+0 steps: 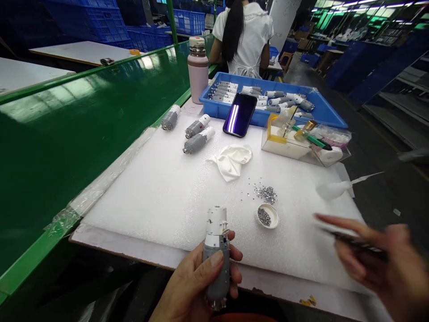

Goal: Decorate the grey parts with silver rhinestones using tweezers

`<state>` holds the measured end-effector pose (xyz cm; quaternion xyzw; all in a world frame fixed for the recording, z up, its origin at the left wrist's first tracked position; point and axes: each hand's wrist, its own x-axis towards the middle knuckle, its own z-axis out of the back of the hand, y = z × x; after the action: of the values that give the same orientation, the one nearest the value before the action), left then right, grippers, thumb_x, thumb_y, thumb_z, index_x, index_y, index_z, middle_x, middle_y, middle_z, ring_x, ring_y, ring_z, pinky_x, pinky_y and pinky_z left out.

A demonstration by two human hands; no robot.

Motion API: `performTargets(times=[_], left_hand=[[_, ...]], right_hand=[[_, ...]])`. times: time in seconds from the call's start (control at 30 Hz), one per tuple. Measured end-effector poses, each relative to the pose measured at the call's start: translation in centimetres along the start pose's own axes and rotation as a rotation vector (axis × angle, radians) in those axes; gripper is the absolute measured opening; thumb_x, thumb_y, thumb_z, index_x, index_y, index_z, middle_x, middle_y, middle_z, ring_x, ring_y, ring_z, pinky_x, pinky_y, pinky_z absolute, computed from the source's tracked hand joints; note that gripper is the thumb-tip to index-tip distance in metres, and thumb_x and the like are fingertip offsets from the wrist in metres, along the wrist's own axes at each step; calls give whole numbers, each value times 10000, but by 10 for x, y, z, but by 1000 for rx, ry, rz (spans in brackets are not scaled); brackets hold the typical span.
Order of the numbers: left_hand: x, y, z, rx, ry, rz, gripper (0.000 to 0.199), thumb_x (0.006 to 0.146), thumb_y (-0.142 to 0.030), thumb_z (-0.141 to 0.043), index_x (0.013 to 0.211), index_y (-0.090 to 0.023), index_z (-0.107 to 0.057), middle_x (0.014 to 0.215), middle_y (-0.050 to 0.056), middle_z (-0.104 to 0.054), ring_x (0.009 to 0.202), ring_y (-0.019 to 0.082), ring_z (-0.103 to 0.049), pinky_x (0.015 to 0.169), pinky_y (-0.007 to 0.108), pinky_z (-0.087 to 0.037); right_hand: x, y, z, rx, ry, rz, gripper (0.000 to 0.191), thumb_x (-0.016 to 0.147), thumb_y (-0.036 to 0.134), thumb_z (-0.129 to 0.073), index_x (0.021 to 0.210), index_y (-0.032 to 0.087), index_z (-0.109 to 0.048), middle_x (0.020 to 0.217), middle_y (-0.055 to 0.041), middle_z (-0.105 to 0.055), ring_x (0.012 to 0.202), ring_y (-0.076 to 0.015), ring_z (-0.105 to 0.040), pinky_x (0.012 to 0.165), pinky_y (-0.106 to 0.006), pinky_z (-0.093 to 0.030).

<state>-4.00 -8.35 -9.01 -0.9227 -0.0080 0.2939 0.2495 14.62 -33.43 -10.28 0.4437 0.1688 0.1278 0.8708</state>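
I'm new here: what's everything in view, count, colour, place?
Foam sheet: one, white, benchtop
Loose models: three, grey-white, on foam
Tray: one, blue, back, holding more models
Phone: one, black, against tray
Flask: one, pink, beside tray
Cloth: one, white, on foam
Box: one, clear, before tray
Dish: one, white, on foam
Bits: many, silvery, in and behind dish
Tapered item: one, whitish, right
Conveyor: one, green, left
Crates: several, blue, background
Co-worker: one, white top, background
Held model: one, grey-white, bottom centre
Blurred tool: one, dark, lower right
Left hand: one, bare, holding model
Right hand: one, bare, holding tool
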Motion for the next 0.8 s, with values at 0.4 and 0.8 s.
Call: performTargets(times=[0.4, 0.8], left_hand=[[3, -7, 0, 24, -47, -18, 386, 727, -333, -838, 1062, -166, -741, 884, 43, -706, 691, 131, -625, 615, 233, -501], [2, -11, -4, 29, -41, -1, 410, 706, -326, -852, 1060, -148, -746, 878, 53, -696, 671, 140, -625, 632, 245, -493]], right_hand=[[-2, 35, -29, -65, 155, 233, 318, 939, 499, -546, 1098, 279, -712, 666, -3, -634, 461, -119, -553, 430, -215, -488], [46, 56, -76, -404, 31, 886, 420, 943, 230, -607, 1341, 146, -506, 1042, -97, -575, 906, -182, -565, 793, -321, -513]])
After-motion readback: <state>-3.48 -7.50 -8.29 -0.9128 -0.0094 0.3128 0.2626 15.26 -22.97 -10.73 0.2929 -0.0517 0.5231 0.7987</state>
